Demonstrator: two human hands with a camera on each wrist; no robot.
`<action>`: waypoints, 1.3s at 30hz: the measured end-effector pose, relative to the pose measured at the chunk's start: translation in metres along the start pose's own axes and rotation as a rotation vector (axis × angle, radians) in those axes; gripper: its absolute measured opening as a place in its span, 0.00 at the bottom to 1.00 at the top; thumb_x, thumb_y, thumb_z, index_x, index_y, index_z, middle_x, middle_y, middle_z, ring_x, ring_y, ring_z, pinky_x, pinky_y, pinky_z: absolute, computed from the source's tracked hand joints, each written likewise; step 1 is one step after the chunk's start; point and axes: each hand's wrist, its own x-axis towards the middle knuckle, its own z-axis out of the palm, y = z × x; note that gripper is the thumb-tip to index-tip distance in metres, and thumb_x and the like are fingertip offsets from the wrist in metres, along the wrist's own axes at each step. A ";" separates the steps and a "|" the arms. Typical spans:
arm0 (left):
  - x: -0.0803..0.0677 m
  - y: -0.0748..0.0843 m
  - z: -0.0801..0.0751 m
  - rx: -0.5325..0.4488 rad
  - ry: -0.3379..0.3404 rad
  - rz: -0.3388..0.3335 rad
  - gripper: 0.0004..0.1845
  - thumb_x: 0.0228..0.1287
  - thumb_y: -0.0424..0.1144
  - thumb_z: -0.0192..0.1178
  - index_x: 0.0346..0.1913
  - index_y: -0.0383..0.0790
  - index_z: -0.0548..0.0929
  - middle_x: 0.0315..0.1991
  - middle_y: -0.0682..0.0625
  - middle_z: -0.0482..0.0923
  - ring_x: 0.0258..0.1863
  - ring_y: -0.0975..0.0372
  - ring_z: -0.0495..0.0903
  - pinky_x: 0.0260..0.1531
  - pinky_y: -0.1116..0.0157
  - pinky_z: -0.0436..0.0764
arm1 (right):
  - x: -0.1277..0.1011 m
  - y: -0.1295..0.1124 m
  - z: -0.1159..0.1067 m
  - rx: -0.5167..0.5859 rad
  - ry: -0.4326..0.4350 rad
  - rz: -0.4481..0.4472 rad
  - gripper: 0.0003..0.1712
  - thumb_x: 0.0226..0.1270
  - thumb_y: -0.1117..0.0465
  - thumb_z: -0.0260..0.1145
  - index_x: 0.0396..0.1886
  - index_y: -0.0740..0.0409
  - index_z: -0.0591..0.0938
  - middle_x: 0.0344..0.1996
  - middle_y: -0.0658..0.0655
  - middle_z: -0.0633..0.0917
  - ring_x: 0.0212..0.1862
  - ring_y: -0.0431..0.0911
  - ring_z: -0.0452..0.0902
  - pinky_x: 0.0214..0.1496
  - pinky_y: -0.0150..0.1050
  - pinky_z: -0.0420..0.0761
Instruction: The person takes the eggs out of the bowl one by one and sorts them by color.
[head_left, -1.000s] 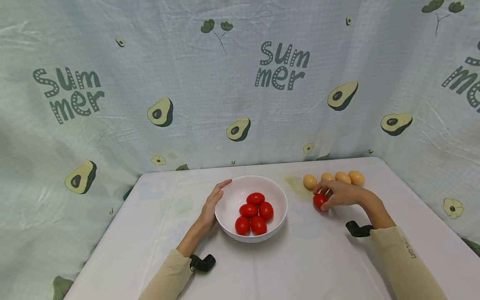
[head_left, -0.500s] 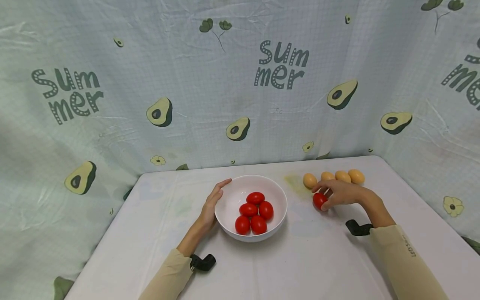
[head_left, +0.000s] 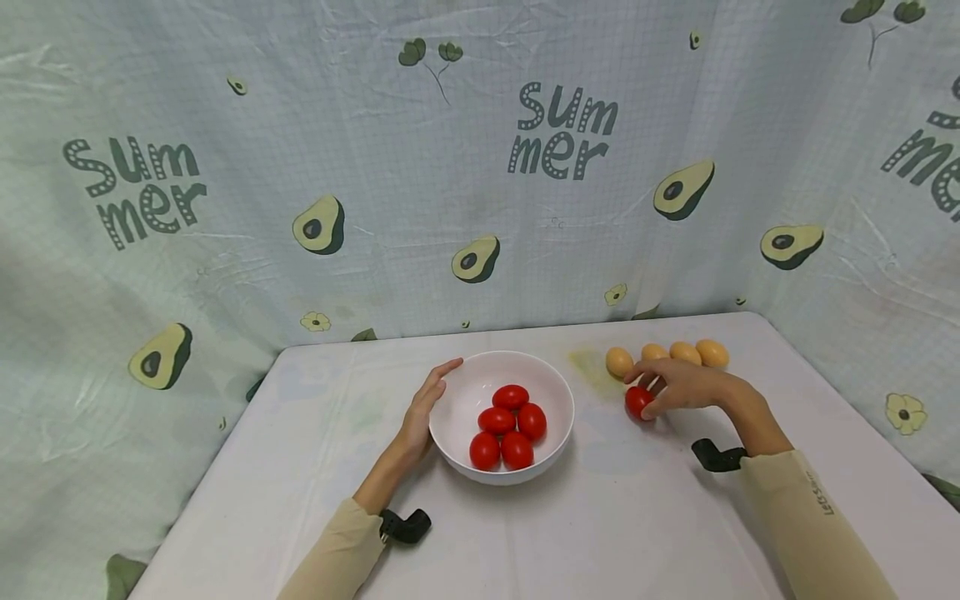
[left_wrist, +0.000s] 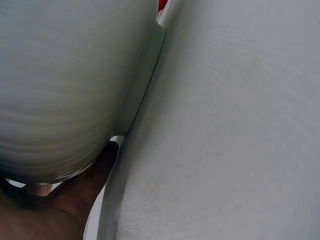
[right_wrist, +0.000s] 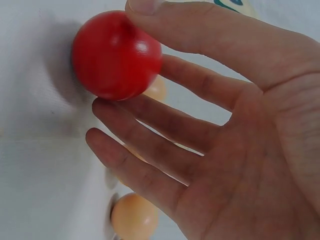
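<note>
The person's right hand (head_left: 686, 387) curls over a single red tomato (head_left: 639, 402) that lies on the white table (head_left: 615, 508), right of the bowl and just near of a row of four tan eggs (head_left: 666, 354). In the right wrist view the thumb and fingers (right_wrist: 150, 125) pinch the tomato (right_wrist: 116, 55) from opposite sides, so the grip looks set but the fruit seems to rest on the cloth, not lifted. One egg (right_wrist: 134, 216) shows just beside the fingers, which explains why the hand comes in from the near side: it keeps clear of the eggs.

The left hand (head_left: 423, 408) lies flat against the left outer wall of the white bowl (head_left: 558, 396), fingers straight and relaxed, holding nothing; it appears to steady the bowl so it will not slide. The left wrist view shows only the bowl's wall (left_wrist: 65, 85) close against the palm. Five tomatoes (head_left: 508, 425) are heaped inside the bowl. The avocado-print cloth (head_left: 480, 167) hangs behind the table's far edge.
</note>
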 end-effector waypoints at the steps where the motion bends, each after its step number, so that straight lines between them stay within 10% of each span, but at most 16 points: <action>1: 0.000 0.000 0.000 0.003 0.001 -0.003 0.28 0.83 0.44 0.30 0.80 0.44 0.61 0.81 0.45 0.56 0.78 0.47 0.61 0.68 0.72 0.69 | 0.000 0.000 0.000 -0.001 0.003 -0.003 0.32 0.63 0.59 0.73 0.66 0.61 0.76 0.57 0.63 0.82 0.58 0.56 0.79 0.59 0.53 0.83; 19: -0.001 0.002 0.001 0.005 0.011 -0.023 0.27 0.83 0.43 0.30 0.79 0.46 0.62 0.81 0.47 0.56 0.78 0.48 0.62 0.70 0.70 0.68 | -0.005 -0.018 -0.004 -0.052 0.113 -0.144 0.28 0.67 0.60 0.72 0.62 0.68 0.77 0.58 0.69 0.83 0.60 0.63 0.80 0.62 0.58 0.82; 28: 0.000 0.001 0.001 0.004 0.012 -0.015 0.28 0.83 0.44 0.31 0.79 0.46 0.62 0.81 0.47 0.56 0.79 0.48 0.61 0.79 0.47 0.58 | -0.007 -0.031 -0.004 -0.072 0.186 -0.179 0.24 0.69 0.62 0.70 0.62 0.66 0.78 0.58 0.65 0.84 0.61 0.61 0.80 0.63 0.57 0.83; 39: -0.001 0.001 0.001 0.022 0.008 -0.022 0.28 0.83 0.45 0.30 0.80 0.47 0.62 0.81 0.47 0.57 0.78 0.48 0.62 0.72 0.65 0.67 | -0.003 -0.045 -0.001 -0.099 0.257 -0.252 0.20 0.71 0.62 0.68 0.61 0.58 0.80 0.57 0.57 0.85 0.59 0.56 0.82 0.60 0.53 0.84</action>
